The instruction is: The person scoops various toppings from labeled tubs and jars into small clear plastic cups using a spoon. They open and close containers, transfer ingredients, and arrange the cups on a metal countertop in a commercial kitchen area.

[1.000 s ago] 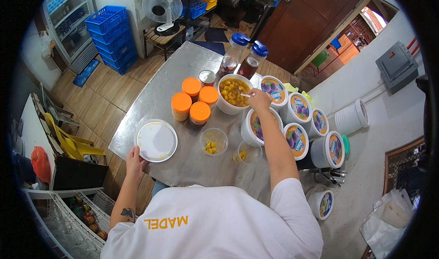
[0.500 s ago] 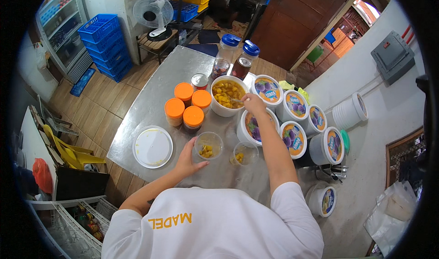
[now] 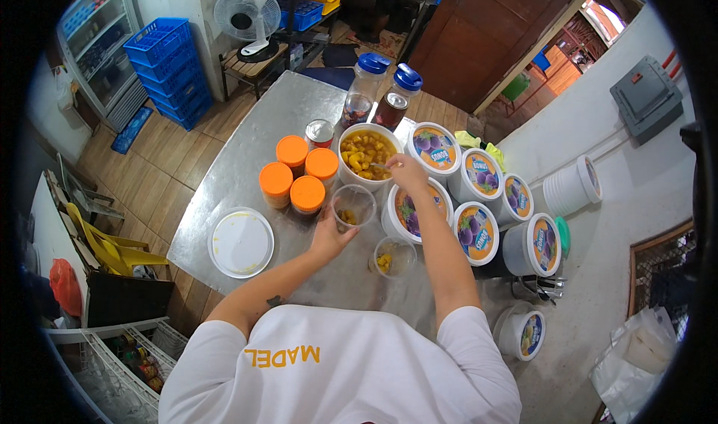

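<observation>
Now our table bears a white tub, with a lid lying left of it. Our left hand and right hand are both curled in: the former around a clear cup just before the tub, with a second cup nearer us, the latter on a spoon reaching into yellow chunks.

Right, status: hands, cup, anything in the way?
Left hand holding clear cup, some fruit inside. Right hand gripping spoon in white tub. Orange-lidded jars close on the cup's left.
</observation>
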`<act>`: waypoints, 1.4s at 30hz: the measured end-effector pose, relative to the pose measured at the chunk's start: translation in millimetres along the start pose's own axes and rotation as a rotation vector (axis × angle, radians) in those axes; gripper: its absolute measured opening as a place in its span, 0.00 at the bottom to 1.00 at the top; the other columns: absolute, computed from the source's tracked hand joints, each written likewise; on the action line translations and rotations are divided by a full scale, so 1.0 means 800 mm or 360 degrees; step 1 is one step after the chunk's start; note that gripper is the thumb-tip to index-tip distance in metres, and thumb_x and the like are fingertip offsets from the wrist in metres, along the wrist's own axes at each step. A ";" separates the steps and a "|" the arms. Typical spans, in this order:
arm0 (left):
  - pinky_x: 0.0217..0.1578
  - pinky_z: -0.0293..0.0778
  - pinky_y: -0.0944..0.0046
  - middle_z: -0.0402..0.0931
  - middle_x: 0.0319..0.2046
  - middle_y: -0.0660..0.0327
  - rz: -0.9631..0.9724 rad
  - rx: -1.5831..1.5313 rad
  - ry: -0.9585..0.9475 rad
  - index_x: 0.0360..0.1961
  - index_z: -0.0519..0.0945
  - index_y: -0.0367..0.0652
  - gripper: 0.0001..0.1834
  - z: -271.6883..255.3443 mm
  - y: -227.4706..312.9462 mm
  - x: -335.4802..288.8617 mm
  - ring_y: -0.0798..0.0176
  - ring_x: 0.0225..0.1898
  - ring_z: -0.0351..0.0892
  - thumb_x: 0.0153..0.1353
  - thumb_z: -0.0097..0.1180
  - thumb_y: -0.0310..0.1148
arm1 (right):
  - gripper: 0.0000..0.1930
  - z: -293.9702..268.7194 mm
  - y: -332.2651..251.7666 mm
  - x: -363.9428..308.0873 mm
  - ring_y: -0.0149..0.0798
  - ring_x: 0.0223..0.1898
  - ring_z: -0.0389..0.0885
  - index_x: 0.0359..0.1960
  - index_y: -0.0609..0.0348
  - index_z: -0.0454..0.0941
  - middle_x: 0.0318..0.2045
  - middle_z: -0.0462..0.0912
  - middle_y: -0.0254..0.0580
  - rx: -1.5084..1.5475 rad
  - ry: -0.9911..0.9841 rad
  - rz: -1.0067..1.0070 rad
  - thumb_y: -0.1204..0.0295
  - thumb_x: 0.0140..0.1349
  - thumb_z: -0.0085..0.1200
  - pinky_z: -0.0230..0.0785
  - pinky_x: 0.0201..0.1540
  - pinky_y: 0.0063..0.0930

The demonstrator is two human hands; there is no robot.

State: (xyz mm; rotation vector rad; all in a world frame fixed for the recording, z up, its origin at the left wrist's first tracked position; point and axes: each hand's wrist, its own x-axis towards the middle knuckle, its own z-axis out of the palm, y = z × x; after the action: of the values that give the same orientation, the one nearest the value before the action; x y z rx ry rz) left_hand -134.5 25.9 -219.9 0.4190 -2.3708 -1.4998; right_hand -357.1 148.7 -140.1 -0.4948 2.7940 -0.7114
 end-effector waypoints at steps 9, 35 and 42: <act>0.67 0.59 0.53 0.57 0.67 0.42 0.0042 0.0135 -0.0042 0.70 0.49 0.33 0.51 0.010 -0.011 0.024 0.43 0.69 0.59 0.54 0.69 0.40 | 0.09 -0.003 0.018 0.011 0.44 0.45 0.83 0.36 0.36 0.86 0.39 0.87 0.36 0.0117 0.0016 0.0061 0.65 0.58 0.54 0.68 0.51 0.47; 0.68 0.55 0.51 0.56 0.68 0.44 0.0034 0.0082 -0.0079 0.70 0.48 0.35 0.53 0.017 -0.025 0.043 0.41 0.69 0.55 0.53 0.70 0.43 | 0.10 -0.066 -0.037 -0.144 0.40 0.39 0.75 0.34 0.45 0.84 0.30 0.81 0.31 -0.0672 0.0724 -0.1198 0.75 0.51 0.56 0.60 0.44 0.41; 0.67 0.58 0.51 0.59 0.66 0.43 0.0014 0.0012 -0.0067 0.69 0.50 0.34 0.52 0.012 -0.016 0.031 0.42 0.67 0.60 0.53 0.70 0.40 | 0.10 -0.079 -0.021 -0.075 0.43 0.40 0.77 0.36 0.46 0.85 0.33 0.82 0.35 -0.0531 0.0871 -0.0771 0.74 0.55 0.55 0.63 0.45 0.45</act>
State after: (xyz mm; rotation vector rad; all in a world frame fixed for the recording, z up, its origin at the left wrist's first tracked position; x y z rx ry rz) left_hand -160.1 18.0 -233.2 0.3819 -2.4078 -1.5106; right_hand -315.3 183.8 -69.9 -1.2369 3.3646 -0.5167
